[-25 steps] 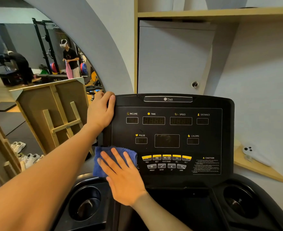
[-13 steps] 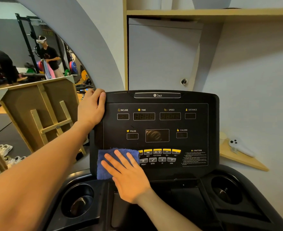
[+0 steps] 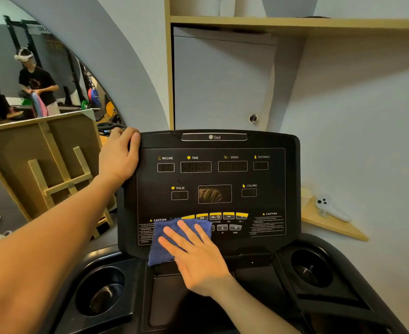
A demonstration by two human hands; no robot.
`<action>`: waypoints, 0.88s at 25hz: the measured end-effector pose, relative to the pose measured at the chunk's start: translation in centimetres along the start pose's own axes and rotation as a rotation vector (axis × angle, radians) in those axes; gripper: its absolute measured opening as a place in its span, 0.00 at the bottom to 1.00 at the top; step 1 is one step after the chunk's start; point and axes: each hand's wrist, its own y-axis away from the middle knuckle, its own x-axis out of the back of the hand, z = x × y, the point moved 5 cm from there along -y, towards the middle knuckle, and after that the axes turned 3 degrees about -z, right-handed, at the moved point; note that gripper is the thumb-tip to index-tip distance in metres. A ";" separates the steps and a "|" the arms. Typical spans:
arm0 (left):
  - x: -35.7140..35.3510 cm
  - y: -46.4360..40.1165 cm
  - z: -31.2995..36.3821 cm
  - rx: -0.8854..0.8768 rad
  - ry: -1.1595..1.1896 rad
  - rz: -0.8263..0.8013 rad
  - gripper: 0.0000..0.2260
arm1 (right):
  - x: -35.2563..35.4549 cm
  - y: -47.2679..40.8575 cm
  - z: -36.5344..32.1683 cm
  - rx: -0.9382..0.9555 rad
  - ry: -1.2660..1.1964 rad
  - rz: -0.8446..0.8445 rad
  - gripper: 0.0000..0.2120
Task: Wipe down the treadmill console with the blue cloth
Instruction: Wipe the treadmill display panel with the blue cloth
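Gym corner, pale grey wall with a wooden shelf overhead; an arched mirror [image 3: 42, 92] on the left reflects weight racks and a person. Black treadmill console [image 3: 266, 203] faces the camera, yellow-labelled readouts across the top, a row of yellow buttons [image 3: 228, 216] low down, round black cup holders [image 3: 100, 291] to either side below. White handheld controller [image 3: 331, 208] sits on a small wooden corner ledge to the right, well apart from the work.

Left hand [image 3: 120, 156]: fingers curled over the console's upper left edge, thumb on the face, gripping the frame to brace it.

Right hand [image 3: 196, 254]: flat and open, fingers spread, pressing the folded blue terry cloth [image 3: 165, 239] against the lower left of the panel. Cloth covers the left end of the button row and part of the left caution text; its bottom edge overhangs the panel's lower lip.

Step in hand, by my reading: wiping along the bottom band of the panel. Right-hand buttons, the right caution block and the display rows above are all uncovered, so much of the face probably remains.

Next move likely calls for sliding the cloth rightward across the buttons under even, light palm pressure, so no keys get pressed hard, then working upward in passes while the left hand steadies the frame
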 end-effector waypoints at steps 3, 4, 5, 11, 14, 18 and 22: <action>0.0 0.1 0.1 0.004 0.001 -0.005 0.18 | 0.0 1.2 1.1 -0.024 -0.006 0.010 0.31; 0.0 0.1 0.1 0.007 0.001 -0.006 0.18 | 0.1 1.7 1.4 -0.035 -0.001 0.015 0.31; 0.1 0.1 0.1 0.008 0.001 -0.008 0.18 | 0.2 2.1 1.8 -0.047 0.003 0.019 0.30; 0.3 0.2 0.5 0.004 -0.008 0.000 0.17 | 0.7 5.1 4.4 -0.124 -0.006 0.023 0.29; 0.3 0.2 0.5 -0.009 -0.009 0.000 0.17 | 0.8 6.6 6.0 -0.161 0.011 0.013 0.29; 0.3 0.2 0.4 -0.014 -0.012 -0.001 0.17 | 0.9 8.2 7.7 -0.178 0.027 0.006 0.30; 0.2 0.2 0.4 -0.014 -0.018 -0.004 0.17 | 0.6 9.0 8.8 -0.203 0.043 -0.012 0.30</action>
